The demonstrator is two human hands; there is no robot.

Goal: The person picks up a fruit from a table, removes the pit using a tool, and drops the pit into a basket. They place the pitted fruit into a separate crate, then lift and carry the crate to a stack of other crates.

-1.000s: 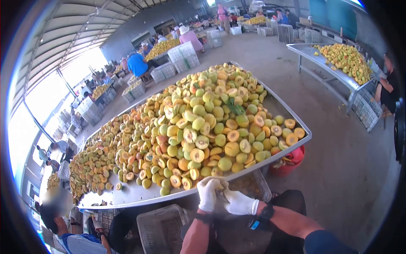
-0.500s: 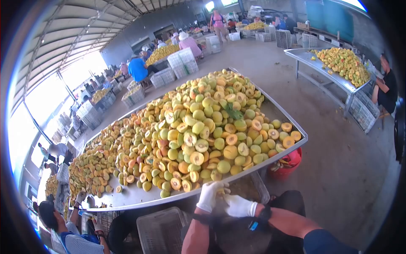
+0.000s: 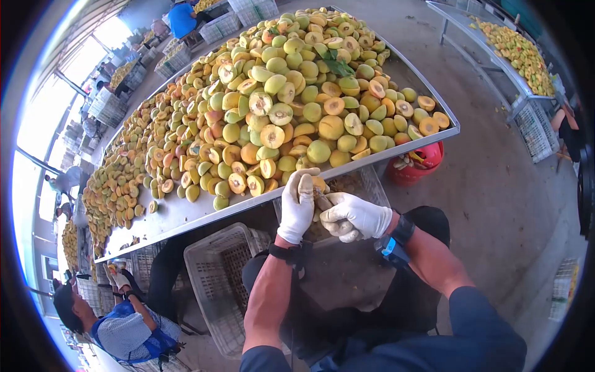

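Note:
In my left hand (image 3: 297, 208), gloved in white, a yellow peach half (image 3: 319, 184) is held at the fingertips, just in front of the table's near edge. My right hand (image 3: 356, 216), also gloved, is closed close beside it. A small dark tool (image 3: 322, 201) sticks out from its fingers toward the fruit; its kind is mostly hidden. Beyond both hands, a large heap of halved yellow-green peaches (image 3: 273, 118) covers the metal table (image 3: 204, 217). Some cut faces show brown pits or hollows.
Below the hands, a crate (image 3: 372, 186) sits under the table edge. A red bucket (image 3: 415, 164) stands to its right. An empty grey crate (image 3: 214, 266) is at my left, near a seated co-worker (image 3: 127, 328). Another fruit-covered table (image 3: 458, 25) stands at far right.
My view has tilted down, so the table and hands appear higher. The hands stay together at the table edge, and the peach half now shows more clearly between them.

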